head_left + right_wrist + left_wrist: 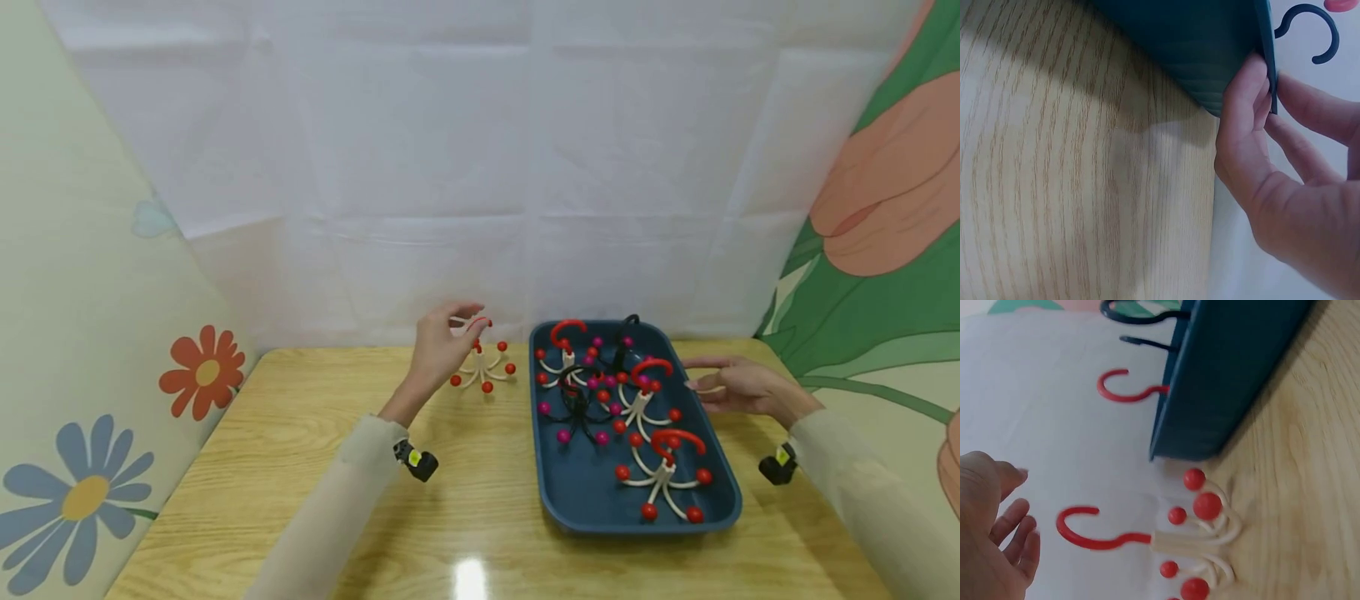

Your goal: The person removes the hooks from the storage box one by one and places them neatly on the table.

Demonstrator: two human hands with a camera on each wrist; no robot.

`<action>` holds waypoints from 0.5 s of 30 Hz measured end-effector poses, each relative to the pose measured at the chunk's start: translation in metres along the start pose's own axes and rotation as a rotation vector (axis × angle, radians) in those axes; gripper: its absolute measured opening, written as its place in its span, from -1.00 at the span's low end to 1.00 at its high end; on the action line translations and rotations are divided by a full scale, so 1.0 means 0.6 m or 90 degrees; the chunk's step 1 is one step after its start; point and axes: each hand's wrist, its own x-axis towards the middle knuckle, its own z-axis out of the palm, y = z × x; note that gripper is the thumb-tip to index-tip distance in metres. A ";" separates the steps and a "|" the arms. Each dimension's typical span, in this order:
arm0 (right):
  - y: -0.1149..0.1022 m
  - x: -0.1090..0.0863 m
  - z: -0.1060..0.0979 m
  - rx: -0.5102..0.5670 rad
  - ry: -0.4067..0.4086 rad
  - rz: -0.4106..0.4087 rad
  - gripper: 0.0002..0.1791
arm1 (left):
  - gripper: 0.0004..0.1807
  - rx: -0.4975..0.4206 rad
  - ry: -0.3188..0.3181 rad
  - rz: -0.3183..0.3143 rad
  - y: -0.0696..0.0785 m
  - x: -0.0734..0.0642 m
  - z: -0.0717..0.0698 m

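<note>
A multi-arm hanger [480, 372] with cream arms, red ball tips and a red hook stands upright on the table, left of the dark blue tray [581, 496]. Around the height of its hook is my left hand [441, 346], and the left wrist view shows a gap between the fingertips and the red hook [1088, 540]. My right hand [738, 387] is at the tray's right side, pinching its rim between thumb and fingers, as the right wrist view shows. Inside the tray stand several similar hangers, some cream with red hooks [663, 477], others black with magenta balls [577, 404].
The wooden table [300, 458] ends at the back against a white sheet [412, 167]. Flower-printed cloth [60, 333] hangs on the left, and a large floral print [892, 192] on the right. Red hooks rise above the tray's rim.
</note>
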 end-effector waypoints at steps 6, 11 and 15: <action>0.001 -0.002 -0.002 0.003 -0.007 -0.003 -0.21 | -0.81 -0.016 0.039 0.084 0.043 -0.004 0.012; 0.001 0.000 -0.003 0.000 -0.007 -0.003 -0.21 | -0.87 -0.033 0.005 0.065 0.081 -0.014 0.021; 0.001 0.001 -0.003 -0.003 -0.007 -0.002 -0.24 | -0.87 -0.067 -0.053 0.035 0.108 -0.029 0.033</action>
